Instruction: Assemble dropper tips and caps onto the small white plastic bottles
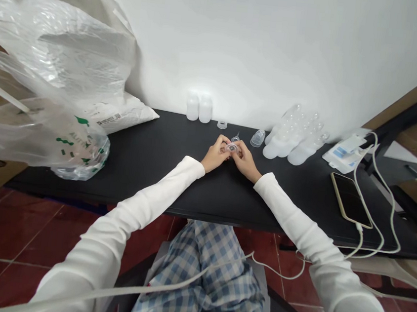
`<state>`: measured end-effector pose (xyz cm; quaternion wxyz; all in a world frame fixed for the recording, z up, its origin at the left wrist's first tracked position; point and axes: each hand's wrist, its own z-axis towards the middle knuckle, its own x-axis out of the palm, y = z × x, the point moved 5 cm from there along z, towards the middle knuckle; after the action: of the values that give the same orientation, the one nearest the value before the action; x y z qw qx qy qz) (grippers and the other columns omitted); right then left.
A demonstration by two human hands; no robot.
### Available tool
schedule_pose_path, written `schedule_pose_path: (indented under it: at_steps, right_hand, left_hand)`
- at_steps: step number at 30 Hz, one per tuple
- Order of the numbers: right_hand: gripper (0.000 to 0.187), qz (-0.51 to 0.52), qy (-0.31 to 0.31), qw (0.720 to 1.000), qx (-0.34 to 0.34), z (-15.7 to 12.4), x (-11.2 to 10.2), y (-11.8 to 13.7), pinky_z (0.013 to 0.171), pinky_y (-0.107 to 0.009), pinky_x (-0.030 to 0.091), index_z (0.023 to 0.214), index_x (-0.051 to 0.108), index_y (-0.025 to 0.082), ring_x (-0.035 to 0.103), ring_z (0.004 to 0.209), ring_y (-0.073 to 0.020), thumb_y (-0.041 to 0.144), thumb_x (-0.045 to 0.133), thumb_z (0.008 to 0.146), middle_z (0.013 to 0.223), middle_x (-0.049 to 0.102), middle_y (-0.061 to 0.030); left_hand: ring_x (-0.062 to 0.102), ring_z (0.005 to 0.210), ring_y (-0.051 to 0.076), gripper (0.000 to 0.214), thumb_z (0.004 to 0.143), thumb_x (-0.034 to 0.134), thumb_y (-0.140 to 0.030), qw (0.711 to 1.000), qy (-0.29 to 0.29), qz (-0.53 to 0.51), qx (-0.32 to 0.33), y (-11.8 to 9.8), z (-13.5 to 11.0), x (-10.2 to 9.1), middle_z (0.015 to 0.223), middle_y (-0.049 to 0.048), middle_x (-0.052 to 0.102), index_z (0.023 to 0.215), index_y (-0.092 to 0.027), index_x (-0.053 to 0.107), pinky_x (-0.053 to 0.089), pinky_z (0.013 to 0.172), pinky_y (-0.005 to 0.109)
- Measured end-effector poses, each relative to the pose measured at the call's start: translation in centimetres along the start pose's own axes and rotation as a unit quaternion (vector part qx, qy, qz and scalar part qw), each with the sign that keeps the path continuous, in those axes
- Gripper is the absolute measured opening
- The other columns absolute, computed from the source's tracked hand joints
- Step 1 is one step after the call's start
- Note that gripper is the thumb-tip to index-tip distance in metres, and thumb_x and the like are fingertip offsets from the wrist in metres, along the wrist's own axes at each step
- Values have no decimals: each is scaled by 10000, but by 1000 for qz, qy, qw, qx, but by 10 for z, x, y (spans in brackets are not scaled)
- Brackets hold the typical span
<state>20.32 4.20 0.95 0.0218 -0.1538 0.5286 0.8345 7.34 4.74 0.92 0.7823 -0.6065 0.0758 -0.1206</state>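
ring (232, 148) is pinched by left hand (215, 155) and right hand (245, 161) above the table (226, 202), apparently unfinished; topped bottles (285, 137) look done, while two plain bottles (205, 110), a loose collar (221, 125) and a dome (257, 138) seem left.

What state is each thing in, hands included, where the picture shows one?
Left hand, pinching the small clear part
Right hand, pinching the same part
Two pale containers, upright, side by side
Domed containers, clustered, clear tops on
Clear dome, loose
Clear ring, loose
Phone, screen dark, cable plugged in
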Motion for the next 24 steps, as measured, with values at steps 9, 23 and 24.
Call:
schedule_pose_path:
  at_steps: [9,23,24]
  right_hand:
    - [291,-31,19,999,-20,-1,-2,-1,591,-281,408,1032,556,248,457,598,-130,483,681,913,704,482,56]
    - [445,40,-2,999,18,-4,3,4,698,-313,528,1066,566,246,605,745,-157,672,582,937,862,627,-2]
    - [449,42,6,999,27,-4,3,3,671,-302,516,1074,566,247,591,726,-152,674,581,936,850,618,2]
  left_hand:
    - [557,582,59,296,771,676,-119,998,29,-52,5,2,4,2,685,-94,605,933,-216,448,440,600,191]
    - [554,531,50,300,794,721,-170,998,2,-58,-1,-6,2,2,682,-97,603,973,-216,485,362,504,170]
    - [558,530,52,309,793,733,-173,998,4,-62,-3,-6,2,2,677,-97,602,972,-215,485,365,503,170]
